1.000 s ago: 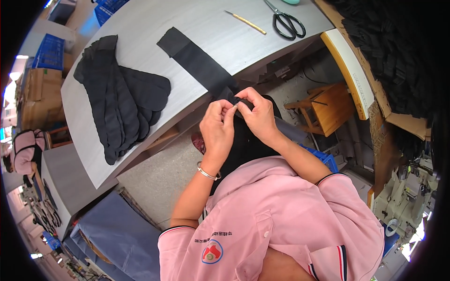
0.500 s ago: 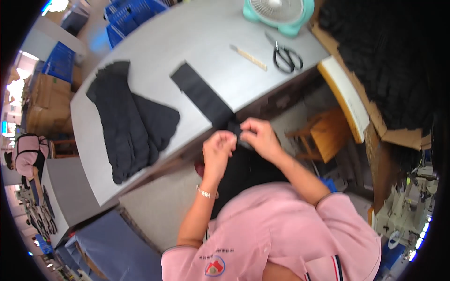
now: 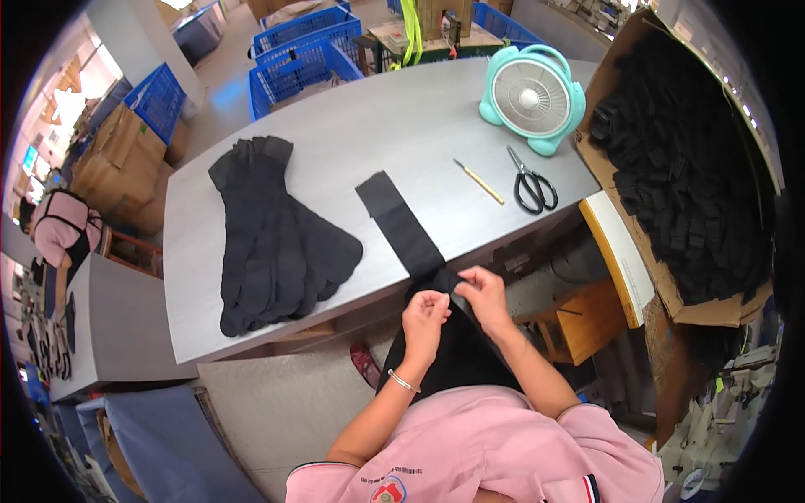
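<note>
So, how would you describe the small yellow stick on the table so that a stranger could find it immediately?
Start at the large grey table and go to its far right corner, where a round mint-green plastic fan stands. Just in front of the fan lie black-handled scissors, and immediately left of them lies the thin yellow stick. It is the only pale, straight, slender item there.

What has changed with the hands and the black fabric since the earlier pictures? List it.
Little has changed. The left hand and right hand still pinch the black fabric strip at the table's near edge, with the fingers working slightly. Mostly the head camera tilted up, bringing the teal fan fully into view. The stack of black pieces, scissors and stick stayed put.
</note>
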Tool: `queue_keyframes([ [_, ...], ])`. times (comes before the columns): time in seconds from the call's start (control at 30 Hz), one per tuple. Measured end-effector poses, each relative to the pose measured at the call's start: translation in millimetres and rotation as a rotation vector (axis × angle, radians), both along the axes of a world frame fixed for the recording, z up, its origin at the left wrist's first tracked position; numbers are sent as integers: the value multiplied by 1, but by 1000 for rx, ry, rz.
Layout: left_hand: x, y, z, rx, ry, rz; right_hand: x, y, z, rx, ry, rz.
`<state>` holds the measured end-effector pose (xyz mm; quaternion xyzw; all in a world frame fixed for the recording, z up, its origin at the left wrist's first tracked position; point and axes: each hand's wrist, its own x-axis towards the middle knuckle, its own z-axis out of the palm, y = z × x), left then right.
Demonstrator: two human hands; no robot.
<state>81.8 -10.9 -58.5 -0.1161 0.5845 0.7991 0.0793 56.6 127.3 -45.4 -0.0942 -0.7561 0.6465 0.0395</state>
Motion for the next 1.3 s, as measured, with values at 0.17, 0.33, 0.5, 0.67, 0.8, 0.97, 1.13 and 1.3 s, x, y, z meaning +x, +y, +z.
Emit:
queue_keyframes([
  [0.17,-1,-7,-6,579,-344,-143,-5,7,8,-278,-91,91],
  [0.33,-18,3,-6,802,-290,-140,7,1,8,-421,-171,102],
  [0.5,-17,14,0,707,-178,-60,11,-10,4,-231,-26,-182],
  [0.67,-15,20,6,949,-338,-55,19,-4,6,-216,-4,-63],
  [0.8,-12,24,7,785,-291,-107,29,-4,12,152,43,-92],
  [0.97,-2,29,7,502,-232,-31,36,-14,10,427,216,-258],
  [1.13,-6,26,9,464,-266,-99,28,-4,-2,357,155,-86],
  [1.3,-13,25,15,327,-344,-130,23,-4,-3,278,52,-55],
])
